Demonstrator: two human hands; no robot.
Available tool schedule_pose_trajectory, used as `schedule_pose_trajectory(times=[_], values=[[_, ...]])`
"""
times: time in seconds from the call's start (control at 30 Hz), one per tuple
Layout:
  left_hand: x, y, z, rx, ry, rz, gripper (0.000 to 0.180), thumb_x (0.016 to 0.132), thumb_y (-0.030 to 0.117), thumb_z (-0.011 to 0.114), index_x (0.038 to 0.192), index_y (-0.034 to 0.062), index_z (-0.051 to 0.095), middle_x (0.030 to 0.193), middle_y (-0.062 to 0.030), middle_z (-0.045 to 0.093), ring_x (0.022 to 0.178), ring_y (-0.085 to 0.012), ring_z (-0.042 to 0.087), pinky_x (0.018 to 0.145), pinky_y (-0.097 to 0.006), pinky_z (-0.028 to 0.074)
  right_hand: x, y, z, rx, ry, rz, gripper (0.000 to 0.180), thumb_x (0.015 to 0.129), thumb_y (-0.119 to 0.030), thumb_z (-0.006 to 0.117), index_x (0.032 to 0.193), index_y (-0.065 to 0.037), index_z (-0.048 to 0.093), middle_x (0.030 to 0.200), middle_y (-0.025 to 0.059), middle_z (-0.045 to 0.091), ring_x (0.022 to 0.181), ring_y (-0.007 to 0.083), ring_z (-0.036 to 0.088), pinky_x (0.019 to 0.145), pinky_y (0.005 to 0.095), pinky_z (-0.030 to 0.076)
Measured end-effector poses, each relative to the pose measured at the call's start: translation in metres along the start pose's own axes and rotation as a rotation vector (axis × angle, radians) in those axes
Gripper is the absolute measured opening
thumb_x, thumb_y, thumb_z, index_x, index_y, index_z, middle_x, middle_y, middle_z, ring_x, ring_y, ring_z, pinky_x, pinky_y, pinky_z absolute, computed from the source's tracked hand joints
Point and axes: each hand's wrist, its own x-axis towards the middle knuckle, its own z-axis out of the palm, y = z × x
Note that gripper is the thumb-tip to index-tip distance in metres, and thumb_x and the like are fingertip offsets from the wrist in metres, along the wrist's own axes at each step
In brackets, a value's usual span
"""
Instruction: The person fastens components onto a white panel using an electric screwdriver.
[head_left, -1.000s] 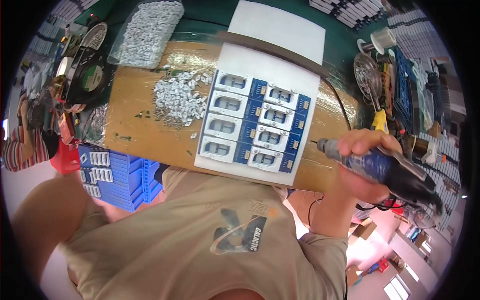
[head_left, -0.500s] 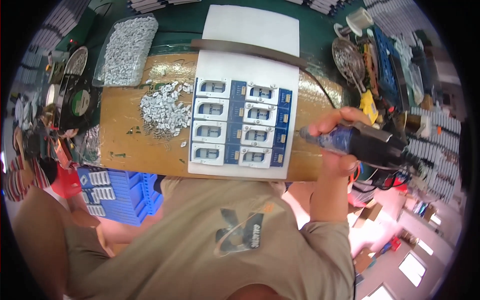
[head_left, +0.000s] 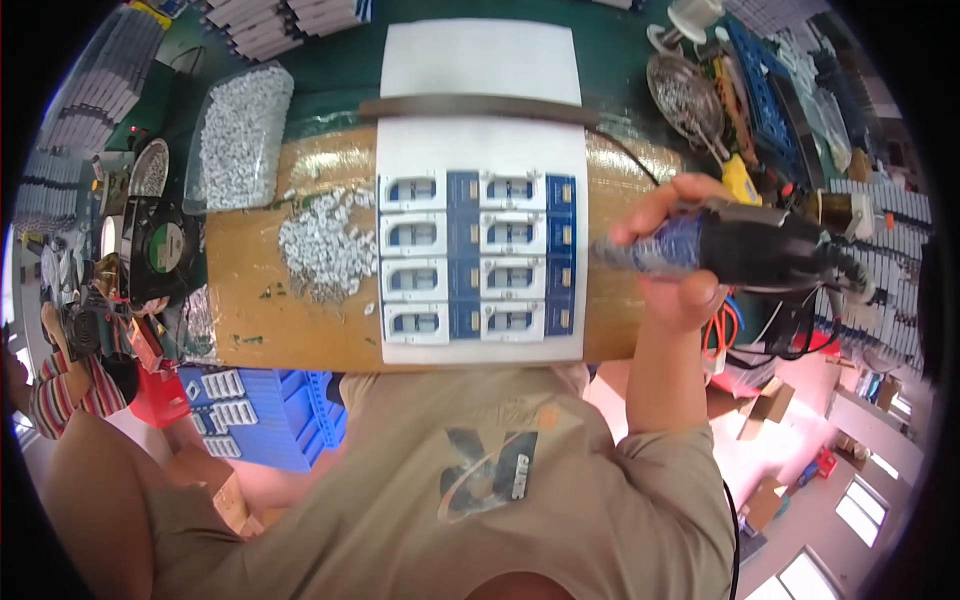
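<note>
My right hand (head_left: 682, 300) is wrapped round a black power screwdriver (head_left: 765, 248), its front end bound in bluish film. The screwdriver lies level, and its blurred tip points left toward the white foam sheet (head_left: 480, 150). On that sheet sit several white rectangular frames (head_left: 415, 233) with rounded windows, in two columns, each beside a strip of blue circuit board (head_left: 463, 235). The tip is just right of the right column, apart from the frames. My left upper arm (head_left: 95, 490) shows at the lower left; the left hand does not show.
Left of the sheet lies a pile of small white parts (head_left: 325, 240) with screws. Behind it stands a clear tub (head_left: 240, 135) of similar parts. A brown bar (head_left: 480, 108) crosses the sheet. Blue bins (head_left: 270, 420) stand below left; a person's striped sleeve (head_left: 65, 400) is farther left.
The whole view has shifted and turned slightly, so the sheet appears straighter. My right hand still grips the screwdriver, at about the same height beside the right column.
</note>
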Motion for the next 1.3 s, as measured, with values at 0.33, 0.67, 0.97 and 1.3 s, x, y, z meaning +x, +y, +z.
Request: schedule_pose_trajectory(times=[0.33, 0.67, 0.97, 1.3], values=[[-0.051, 0.0, -0.005, 0.267, 0.005, -0.31, 0.019, 0.079, 0.011, 0.067, 0.095, 0.0009, 0.064, 0.101, -0.008, 0.061, 0.095, -0.0203, 0.058, 0.078, -0.034, 0.048, 0.004, 0.007, -0.014, 0.07, -0.148, -0.157, 0.081, 0.067, -0.042, 0.083, 0.125, 0.0, 0.044, 0.092, 0.0167, 0.059, 0.083, 0.0279, 0.061, 0.07, 0.0377, 0.054], [-0.168, -0.052, 0.027, 0.597, -0.395, -0.512, 0.01, 0.072, 0.009, 0.069, 0.082, 0.0071, 0.067, 0.087, -0.0076, 0.061, 0.082, -0.0277, 0.058, 0.073, -0.038, 0.047, 0.0, 0.01, -0.014, -0.095, -0.174, -0.234, 0.079, 0.076, -0.06, 0.066, 0.125, -0.003, 0.044, 0.087, 0.011, 0.053, 0.071, 0.0219, 0.053, 0.063, 0.0365, 0.046], [-0.177, -0.059, 0.031, 0.624, -0.446, -0.281, 0.008, 0.073, 0.007, 0.067, 0.08, 0.0096, 0.065, 0.082, -0.0058, 0.057, 0.077, -0.0264, 0.056, 0.067, -0.036, 0.044, 0.002, 0.01, -0.012, -0.08, -0.194, -0.202, 0.085, 0.072, -0.057, 0.073, 0.127, 0.0, 0.044, 0.086, 0.0131, 0.056, 0.073, 0.024, 0.058, 0.065, 0.035, 0.05], [-0.179, -0.058, 0.038, 0.679, -0.334, -0.378, 0.011, 0.073, 0.009, 0.068, 0.084, 0.0084, 0.065, 0.084, -0.0057, 0.057, 0.08, -0.0269, 0.057, 0.071, -0.038, 0.045, -0.001, 0.009, -0.022, -0.054, -0.207, -0.264, 0.084, 0.073, -0.059, 0.071, 0.127, -0.001, 0.044, 0.085, 0.0138, 0.055, 0.071, 0.024, 0.056, 0.063, 0.0363, 0.049]])
